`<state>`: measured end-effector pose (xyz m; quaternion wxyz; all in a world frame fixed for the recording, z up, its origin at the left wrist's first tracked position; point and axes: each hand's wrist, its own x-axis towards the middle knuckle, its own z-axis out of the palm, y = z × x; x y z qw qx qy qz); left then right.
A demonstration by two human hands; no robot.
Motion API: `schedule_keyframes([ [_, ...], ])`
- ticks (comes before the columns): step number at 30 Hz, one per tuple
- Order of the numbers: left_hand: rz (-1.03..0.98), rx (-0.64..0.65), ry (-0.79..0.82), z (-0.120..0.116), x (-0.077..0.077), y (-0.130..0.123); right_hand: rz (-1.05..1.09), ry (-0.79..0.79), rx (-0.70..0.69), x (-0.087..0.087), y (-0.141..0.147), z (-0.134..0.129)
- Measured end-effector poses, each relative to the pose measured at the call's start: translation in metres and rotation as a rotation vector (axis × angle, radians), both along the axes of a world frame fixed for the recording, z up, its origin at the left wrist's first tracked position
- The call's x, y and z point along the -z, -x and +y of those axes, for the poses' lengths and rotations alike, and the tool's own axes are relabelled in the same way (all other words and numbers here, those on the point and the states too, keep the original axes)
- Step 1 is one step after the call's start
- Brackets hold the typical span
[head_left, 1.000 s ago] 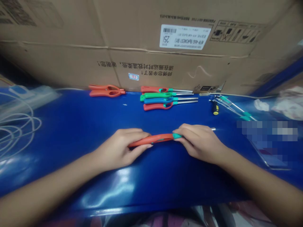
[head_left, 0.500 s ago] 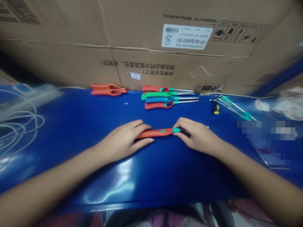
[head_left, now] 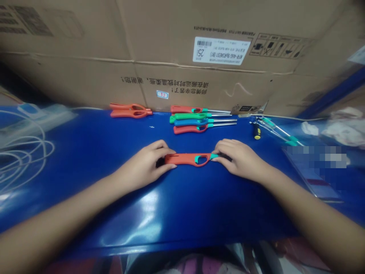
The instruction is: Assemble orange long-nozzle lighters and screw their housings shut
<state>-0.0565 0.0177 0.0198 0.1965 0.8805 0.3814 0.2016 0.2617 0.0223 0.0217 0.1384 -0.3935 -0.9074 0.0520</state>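
Note:
An orange long-neck lighter (head_left: 186, 159) with a teal trigger and collar lies level between my hands, its broad side with the trigger loop showing. My left hand (head_left: 154, 160) pinches the handle's butt end between thumb and fingers. At the collar end, my right hand (head_left: 235, 158) closes around the nozzle, which its fingers hide. Beyond them, several assembled lighters lie side by side: a blue one (head_left: 191, 122), a green one (head_left: 189, 116) and red ones, metal nozzles pointing right. Orange handle shells (head_left: 129, 113) without nozzles rest farther left.
A large cardboard box (head_left: 171, 72) stands along the back of the blue table (head_left: 182, 213). Coiled white cable (head_left: 25, 160) lies at the left. On the right are a yellow-black screwdriver (head_left: 257, 131), metal nozzle parts (head_left: 281, 131) and crumpled white material (head_left: 346, 125).
The lighter has rolled from its narrow edge to its broad side, so the trigger loop now shows. My left hand has shifted slightly left, toward the butt end.

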Motion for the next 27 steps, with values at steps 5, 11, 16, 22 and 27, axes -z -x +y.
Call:
schedule_keyframes([
  [5, -0.006, -0.011, 0.006, -0.001, -0.001, -0.002, -0.127, -0.074, 0.000, -0.001, 0.006, -0.007],
  [11, 0.020, -0.059, 0.001, -0.001, 0.002, -0.003, -0.059, 0.070, 0.022, -0.013, 0.005, -0.007],
  [16, -0.022, -0.024, -0.013, -0.001, 0.002, -0.002, -0.017, -0.081, 0.468, -0.008, -0.024, 0.014],
  [22, -0.039, -0.008, 0.004, -0.004, 0.000, -0.003, 0.017, -0.171, 0.879, 0.015, -0.081, 0.043],
  [27, -0.053, -0.004, 0.014, -0.006, -0.004, -0.003, 0.240, -0.266, 0.806, 0.018, -0.094, 0.052],
])
